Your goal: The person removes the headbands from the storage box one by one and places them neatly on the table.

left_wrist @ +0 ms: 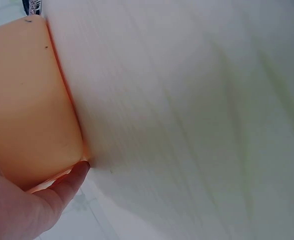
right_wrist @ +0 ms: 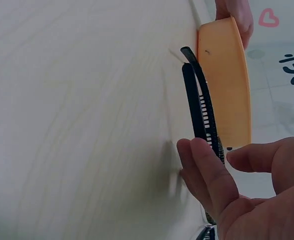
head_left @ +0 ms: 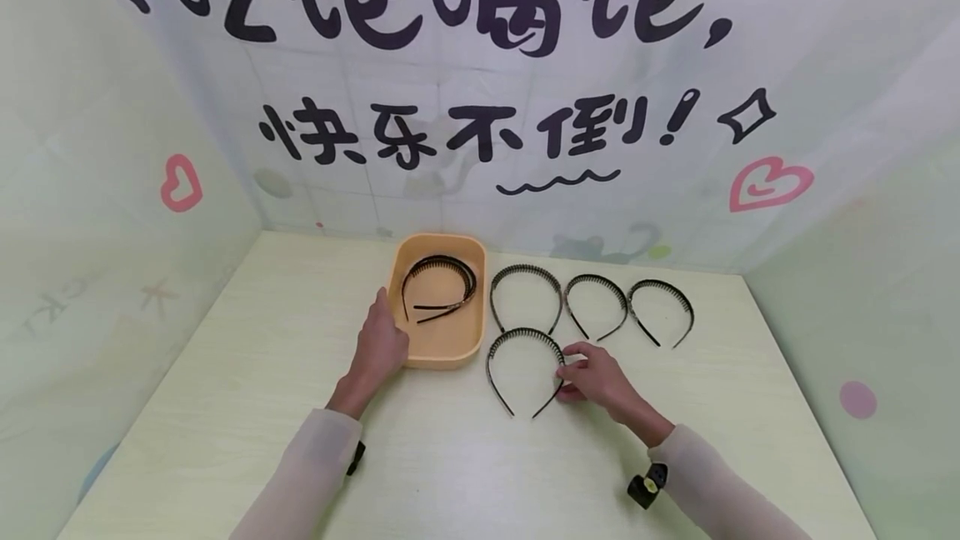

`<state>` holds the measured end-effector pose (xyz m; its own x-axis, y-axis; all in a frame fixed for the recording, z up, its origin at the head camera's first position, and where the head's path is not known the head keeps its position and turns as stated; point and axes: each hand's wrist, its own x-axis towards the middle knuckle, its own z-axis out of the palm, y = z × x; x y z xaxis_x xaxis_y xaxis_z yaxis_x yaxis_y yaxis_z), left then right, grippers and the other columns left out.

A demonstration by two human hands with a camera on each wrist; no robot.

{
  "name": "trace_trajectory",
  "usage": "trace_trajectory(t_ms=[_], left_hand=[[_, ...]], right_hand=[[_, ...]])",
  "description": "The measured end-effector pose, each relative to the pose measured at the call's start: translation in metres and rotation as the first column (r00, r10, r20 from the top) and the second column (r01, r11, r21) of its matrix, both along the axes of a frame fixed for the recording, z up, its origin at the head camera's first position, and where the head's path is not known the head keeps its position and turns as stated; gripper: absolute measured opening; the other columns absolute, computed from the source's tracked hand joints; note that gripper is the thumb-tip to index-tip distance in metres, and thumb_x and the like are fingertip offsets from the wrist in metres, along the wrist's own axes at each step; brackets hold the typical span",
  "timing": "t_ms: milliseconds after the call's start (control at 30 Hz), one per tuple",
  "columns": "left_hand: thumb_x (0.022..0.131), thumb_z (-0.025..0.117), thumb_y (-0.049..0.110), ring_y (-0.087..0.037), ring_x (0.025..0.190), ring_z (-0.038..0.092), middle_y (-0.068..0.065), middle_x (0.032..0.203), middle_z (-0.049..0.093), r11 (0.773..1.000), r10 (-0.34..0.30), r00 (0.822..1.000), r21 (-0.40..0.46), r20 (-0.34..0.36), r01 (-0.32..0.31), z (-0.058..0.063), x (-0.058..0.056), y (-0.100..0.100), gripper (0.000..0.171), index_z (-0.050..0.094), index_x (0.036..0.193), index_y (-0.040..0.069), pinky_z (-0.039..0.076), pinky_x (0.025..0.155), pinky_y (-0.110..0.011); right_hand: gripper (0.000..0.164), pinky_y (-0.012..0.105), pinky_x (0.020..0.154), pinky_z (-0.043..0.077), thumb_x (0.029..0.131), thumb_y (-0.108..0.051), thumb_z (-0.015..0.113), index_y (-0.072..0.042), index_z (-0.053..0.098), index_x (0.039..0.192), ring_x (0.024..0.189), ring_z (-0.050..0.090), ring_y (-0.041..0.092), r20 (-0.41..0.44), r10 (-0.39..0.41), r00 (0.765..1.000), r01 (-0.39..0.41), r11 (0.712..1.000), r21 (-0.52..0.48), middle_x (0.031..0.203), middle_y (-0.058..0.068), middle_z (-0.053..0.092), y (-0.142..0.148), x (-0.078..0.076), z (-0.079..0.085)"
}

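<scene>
My left hand [head_left: 381, 346] grips the left side of a shallow orange plastic tray [head_left: 442, 354], a finger lying along its wall in the left wrist view. Two black toothed headbands [head_left: 442, 261] lie overlapping inside the tray. To the tray's right, my right hand [head_left: 596, 377] holds the right arm of another black toothed headband [head_left: 522, 332], its open ends facing me. Thumb and fingertips sit on either side of that headband's band [right_wrist: 204, 102] in the right wrist view.
Three more headbands lie in a row behind, right of the tray: one nearest it [head_left: 525, 268], a middle one [head_left: 596, 278] and a right one [head_left: 660, 283]. Printed cloth walls [head_left: 465, 215] enclose the pale wood-grain table [head_left: 465, 473] at the back and sides.
</scene>
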<state>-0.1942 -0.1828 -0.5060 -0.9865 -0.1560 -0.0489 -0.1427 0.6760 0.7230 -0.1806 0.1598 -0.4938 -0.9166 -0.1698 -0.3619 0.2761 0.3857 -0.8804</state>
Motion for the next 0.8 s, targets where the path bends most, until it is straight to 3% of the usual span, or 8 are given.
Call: trace_trajectory(t_ms=[167, 533, 800], left_hand=[[0.089, 0.037, -0.004, -0.048, 0.136, 0.037, -0.035, 0.152, 0.026, 1.000, 0.005, 1.000, -0.001, -0.002, -0.005, 0.000, 0.000, -0.001, 0.075, 0.002, 0.156, -0.005, 0.037, 0.107, -0.059], [0.089, 0.037, -0.004, -0.048, 0.137, 0.036, -0.035, 0.152, 0.027, 1.000, 0.006, 1.000, -0.001, -0.013, -0.006, -0.001, 0.001, -0.002, 0.075, 0.003, 0.156, -0.006, 0.037, 0.107, -0.059], [0.089, 0.037, -0.004, -0.049, 0.136, 0.036, -0.035, 0.152, 0.026, 1.000, -0.002, 1.000, 0.004, -0.015, 0.002, 0.000, 0.002, -0.002, 0.075, 0.002, 0.156, -0.006, 0.037, 0.107, -0.059]], right_hand=[[0.035, 0.038, 0.069, 0.060, 0.095, -0.006, 0.060, 0.006, 0.056, 0.128, 0.077, 0.074, 0.028, -0.020, 0.032, 0.999, -0.030, 0.997, 0.077, 0.102, 0.022, 0.071, 0.002, -0.001, 0.006], [0.029, 0.037, 0.066, 0.060, 0.094, -0.006, 0.058, 0.007, 0.060, 0.119, 0.073, 0.073, 0.026, -0.016, 0.044, 0.999, -0.042, 0.991, 0.125, 0.095, 0.019, 0.073, 0.005, -0.007, 0.010], [0.029, 0.040, 0.067, 0.060, 0.096, -0.009, 0.058, 0.008, 0.060, 0.119, 0.080, 0.072, 0.029, -0.061, 0.093, 0.994, -0.082, 0.984, 0.161, 0.102, 0.023, 0.070, 0.004, -0.016, 0.022]])
